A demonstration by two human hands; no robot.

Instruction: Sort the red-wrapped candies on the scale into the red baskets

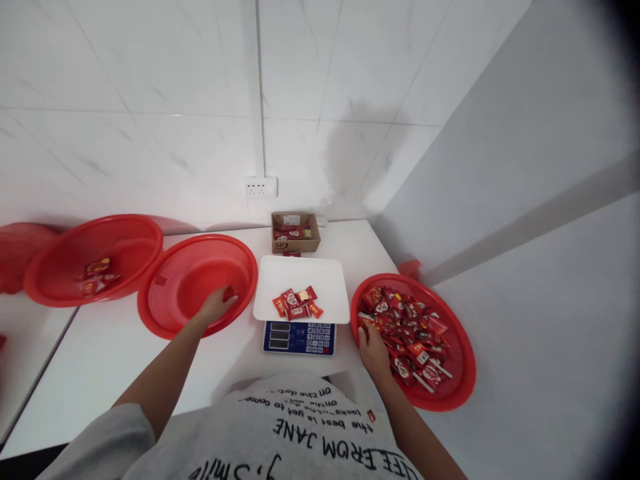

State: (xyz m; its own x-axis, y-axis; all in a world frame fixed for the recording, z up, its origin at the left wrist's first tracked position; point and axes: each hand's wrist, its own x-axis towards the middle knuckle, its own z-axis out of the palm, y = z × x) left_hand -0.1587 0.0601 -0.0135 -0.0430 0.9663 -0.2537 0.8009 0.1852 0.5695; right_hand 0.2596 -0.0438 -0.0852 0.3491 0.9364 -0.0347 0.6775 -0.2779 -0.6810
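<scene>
My left hand (218,306) is over the right side of a red mesh basket (163,303). Its thumb and fingers are curled together, with a small red patch between them that I cannot make out. At the left rim of another red basket (467,363), my right hand (375,352) has thumb and forefinger slightly apart beside the candies. That basket holds a heap of red-wrapped candies (407,327), some on white sticks. Between my hands, several red candy packets (297,303) lie on the white pan (327,277) of a digital scale (299,338).
Behind the scale stands an open cardboard box (296,243) with red packets inside. Farther left, a red basin (135,233) contains a few packets, with a red bag (20,257) beyond it. A wall with a socket strip (261,187) backs the white table (227,367).
</scene>
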